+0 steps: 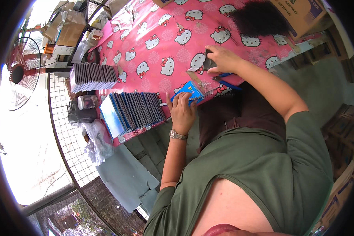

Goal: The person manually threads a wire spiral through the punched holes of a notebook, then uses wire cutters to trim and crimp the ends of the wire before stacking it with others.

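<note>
A small blue spiral notebook (188, 90) lies at the table's near edge, a dark coil along its near side. My left hand (181, 113), with a wristwatch, grips its left part, fingers over the cover and thumb by the lower edge. To the upper right, my right hand (225, 59) is closed on a small dark grey object (209, 61), whose kind I cannot make out. Blue-handled pliers (230, 84) lie just below my right hand. A torn clear plastic piece (202, 80) sits between the notebook and that hand.
Left of my left hand stands a row of spiral notebooks (139, 110), with another row (92, 76) behind. A heap of black coils (257, 19) and a cardboard box (303, 15) are at the far right. A jar (86, 102) stands on the left and a fan (21, 72) beyond.
</note>
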The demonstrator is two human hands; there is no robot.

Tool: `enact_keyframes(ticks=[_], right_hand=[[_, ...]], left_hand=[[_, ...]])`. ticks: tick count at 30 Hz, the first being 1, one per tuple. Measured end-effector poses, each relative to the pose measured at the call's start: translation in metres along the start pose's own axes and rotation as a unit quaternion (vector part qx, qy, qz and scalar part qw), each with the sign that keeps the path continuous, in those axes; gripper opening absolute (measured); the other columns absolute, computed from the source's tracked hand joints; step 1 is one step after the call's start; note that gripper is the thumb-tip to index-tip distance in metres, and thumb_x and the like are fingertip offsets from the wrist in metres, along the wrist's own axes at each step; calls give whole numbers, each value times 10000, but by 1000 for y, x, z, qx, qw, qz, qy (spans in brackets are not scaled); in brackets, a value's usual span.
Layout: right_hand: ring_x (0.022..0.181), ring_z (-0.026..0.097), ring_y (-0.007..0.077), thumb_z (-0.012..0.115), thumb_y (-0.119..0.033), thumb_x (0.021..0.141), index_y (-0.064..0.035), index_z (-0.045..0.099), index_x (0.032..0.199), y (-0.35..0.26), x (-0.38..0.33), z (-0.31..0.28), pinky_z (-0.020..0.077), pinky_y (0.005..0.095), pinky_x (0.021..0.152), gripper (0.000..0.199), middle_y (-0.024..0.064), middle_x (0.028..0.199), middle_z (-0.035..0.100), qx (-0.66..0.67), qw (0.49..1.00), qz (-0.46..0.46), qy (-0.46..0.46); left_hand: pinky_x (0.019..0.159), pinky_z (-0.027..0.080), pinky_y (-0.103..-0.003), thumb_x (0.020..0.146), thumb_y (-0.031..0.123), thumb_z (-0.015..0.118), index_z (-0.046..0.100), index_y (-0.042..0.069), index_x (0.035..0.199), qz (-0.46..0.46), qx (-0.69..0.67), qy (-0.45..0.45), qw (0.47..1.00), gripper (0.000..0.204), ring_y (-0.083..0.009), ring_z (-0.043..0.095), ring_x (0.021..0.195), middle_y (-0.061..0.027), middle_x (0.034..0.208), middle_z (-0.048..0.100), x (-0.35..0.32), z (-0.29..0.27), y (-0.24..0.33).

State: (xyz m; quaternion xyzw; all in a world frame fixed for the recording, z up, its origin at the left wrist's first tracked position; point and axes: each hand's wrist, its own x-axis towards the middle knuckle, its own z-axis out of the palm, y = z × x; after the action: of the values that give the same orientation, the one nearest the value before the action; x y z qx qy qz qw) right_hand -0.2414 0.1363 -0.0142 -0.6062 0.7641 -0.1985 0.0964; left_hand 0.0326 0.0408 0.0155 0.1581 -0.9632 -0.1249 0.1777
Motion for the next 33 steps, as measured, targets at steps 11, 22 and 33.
enact_keyframes(ticks=[11, 22, 33], right_hand=[[1075, 574, 218, 738, -351, 828, -41, 743, 1024, -67, 16, -8, 471, 324, 901, 366, 110, 1077, 621, 312, 925, -115, -184], [1003, 586, 171, 724, -389, 859, -57, 717, 1039, -59, 13, 2, 467, 305, 876, 377, 64, 1025, 612, 231, 959, -73, -149], [847, 624, 136, 715, -429, 855, -34, 691, 979, -81, 31, -9, 482, 287, 788, 415, 34, 891, 659, 492, 809, -23, -322]], left_hand=[[940, 394, -452, 748, 167, 797, 631, 81, 1016, -72, 8, 65, 995, 328, -337, 482, 1073, -111, 1072, 573, -18, 2, -9], [941, 388, -479, 696, 220, 845, 596, 79, 1037, -60, -45, 65, 995, 444, -339, 507, 1038, -115, 1033, 575, -5, 7, -12], [975, 383, -497, 690, 221, 850, 527, 60, 1050, -62, -57, 66, 994, 509, -360, 522, 1041, -138, 996, 576, -8, 4, -8]])
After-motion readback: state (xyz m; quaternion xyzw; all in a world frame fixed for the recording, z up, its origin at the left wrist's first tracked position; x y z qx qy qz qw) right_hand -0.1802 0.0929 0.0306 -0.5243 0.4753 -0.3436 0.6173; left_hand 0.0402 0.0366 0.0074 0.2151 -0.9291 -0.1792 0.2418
